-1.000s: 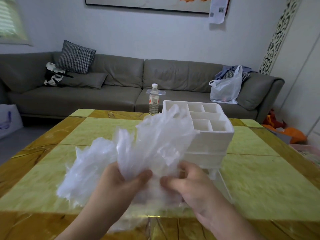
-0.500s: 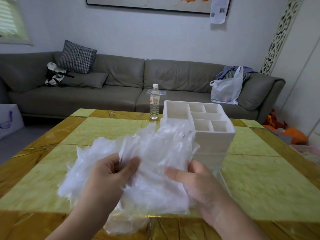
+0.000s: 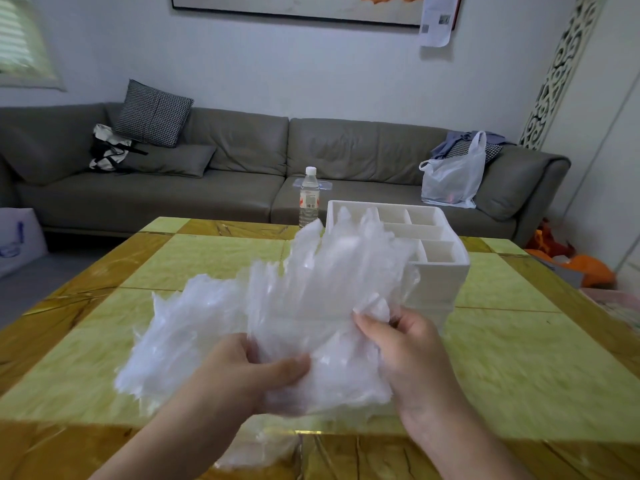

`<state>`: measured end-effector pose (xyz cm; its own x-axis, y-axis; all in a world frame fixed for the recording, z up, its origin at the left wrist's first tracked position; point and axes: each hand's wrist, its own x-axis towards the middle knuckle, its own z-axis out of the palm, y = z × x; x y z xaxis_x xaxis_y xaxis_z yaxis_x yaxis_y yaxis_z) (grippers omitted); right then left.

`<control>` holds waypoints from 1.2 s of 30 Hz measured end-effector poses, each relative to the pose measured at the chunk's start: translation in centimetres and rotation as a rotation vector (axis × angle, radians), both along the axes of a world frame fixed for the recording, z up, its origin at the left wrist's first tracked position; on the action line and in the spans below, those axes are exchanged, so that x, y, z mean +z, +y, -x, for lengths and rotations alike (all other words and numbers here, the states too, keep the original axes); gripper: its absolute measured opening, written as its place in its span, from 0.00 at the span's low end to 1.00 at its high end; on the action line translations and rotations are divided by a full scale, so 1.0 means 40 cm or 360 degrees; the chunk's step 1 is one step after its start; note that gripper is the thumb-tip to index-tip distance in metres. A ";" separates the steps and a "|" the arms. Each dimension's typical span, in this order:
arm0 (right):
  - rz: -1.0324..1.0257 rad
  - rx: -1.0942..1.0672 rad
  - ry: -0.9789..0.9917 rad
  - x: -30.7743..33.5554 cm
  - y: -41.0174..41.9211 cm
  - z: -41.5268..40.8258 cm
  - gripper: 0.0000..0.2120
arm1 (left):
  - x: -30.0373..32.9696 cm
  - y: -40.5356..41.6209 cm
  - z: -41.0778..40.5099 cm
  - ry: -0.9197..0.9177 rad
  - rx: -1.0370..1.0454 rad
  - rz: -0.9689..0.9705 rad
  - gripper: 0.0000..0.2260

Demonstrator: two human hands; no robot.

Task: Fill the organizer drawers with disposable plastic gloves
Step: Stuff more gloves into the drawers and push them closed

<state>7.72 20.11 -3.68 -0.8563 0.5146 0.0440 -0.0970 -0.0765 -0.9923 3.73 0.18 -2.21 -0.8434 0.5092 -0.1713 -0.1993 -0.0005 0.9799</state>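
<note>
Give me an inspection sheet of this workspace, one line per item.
Surface: yellow-green tiled table with amber border.
Job's things: bundle of clear plastic gloves held above the table; white organizer behind it, top compartments look empty, drawers hidden.
Clutter: water bottle at the table's far edge.
Hands: left hand grips the bundle's lower edge; right hand pinches its right side.
Cables: nothing seen.
Surroundings: grey sofa with checked cushion and white plastic bag.

Domestic living room: long grey sofa (image 3: 242,178) with cushions (image 3: 152,114) along the wall, framed picture (image 3: 298,5) above, yellow-tiled table (image 3: 519,358) in the foreground
</note>
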 end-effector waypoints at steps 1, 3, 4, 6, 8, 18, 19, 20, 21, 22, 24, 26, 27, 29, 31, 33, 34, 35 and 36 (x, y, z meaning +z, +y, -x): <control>0.0005 -0.0059 -0.0007 0.001 0.004 0.001 0.14 | -0.007 -0.001 0.002 0.0087 0.0023 0.0035 0.08; 0.0074 -0.0157 -0.0043 0.006 0.014 0.000 0.15 | -0.002 -0.003 0.003 0.0172 0.0090 0.0085 0.04; 0.0099 -0.0175 -0.0060 0.011 0.018 -0.004 0.16 | 0.003 -0.002 0.001 0.0182 0.0135 0.0113 0.06; 0.0145 -0.0078 -0.0046 0.019 0.023 -0.011 0.16 | 0.005 -0.001 0.001 0.0200 0.0219 0.0123 0.05; 0.0199 0.0176 -0.0022 0.027 0.014 -0.018 0.17 | 0.007 0.001 0.001 0.0241 0.0296 0.0136 0.02; -0.0175 0.0319 -0.0243 0.003 0.003 -0.014 0.07 | 0.029 0.002 -0.014 0.0265 0.0363 0.0091 0.11; -0.0196 0.0319 -0.0263 -0.001 0.005 -0.012 0.08 | 0.029 0.001 -0.010 0.0241 0.0433 0.0060 0.13; -0.0214 0.0304 -0.0275 -0.003 0.004 -0.010 0.10 | 0.030 0.000 -0.005 0.0219 0.0489 0.0014 0.15; -0.0214 0.0274 -0.0283 -0.003 0.003 -0.009 0.10 | 0.030 -0.001 0.000 0.0193 0.0542 -0.0039 0.15; -0.0198 0.0248 -0.0283 -0.003 0.001 -0.009 0.08 | 0.027 -0.003 0.006 0.0166 0.0592 -0.0080 0.15; -0.0177 0.0221 -0.0282 0.000 0.000 -0.010 0.03 | 0.021 -0.015 0.019 0.0126 0.0649 -0.0121 0.14; -0.0236 0.0215 -0.0302 0.002 0.003 -0.013 0.02 | 0.019 -0.023 0.025 0.0122 0.0578 -0.0112 0.14; -0.0293 0.0229 -0.0319 0.003 0.004 -0.014 0.03 | 0.019 -0.023 0.023 0.0150 0.0524 -0.0042 0.15; -0.0429 0.0279 -0.0322 0.001 0.000 -0.015 0.05 | 0.014 -0.019 0.015 0.0247 0.0514 0.0178 0.15; -0.0536 0.0316 -0.0334 0.000 -0.008 -0.015 0.09 | 0.006 -0.017 0.015 0.0295 0.0617 0.0234 0.13; -0.0580 0.0331 -0.0345 -0.001 -0.013 -0.015 0.11 | 0.004 -0.024 0.028 0.0320 0.0755 0.0198 0.13; -0.0589 0.0335 -0.0344 -0.001 -0.013 -0.016 0.13 | 0.008 -0.031 0.032 0.0304 0.0823 0.0148 0.15; -0.0593 0.0331 -0.0338 -0.001 -0.012 -0.016 0.16 | 0.014 -0.036 0.037 0.0266 0.0871 0.0078 0.16; -0.0587 0.0323 -0.0328 -0.001 -0.010 -0.015 0.18 | 0.019 -0.040 0.041 0.0228 0.0905 -0.0002 0.17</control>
<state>8.34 19.72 -3.73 -0.9481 0.3177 0.0106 0.0857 0.2877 -0.9539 2.08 -1.41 -1.45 -0.9989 -0.0298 -0.0349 -0.0327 -0.0696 0.9970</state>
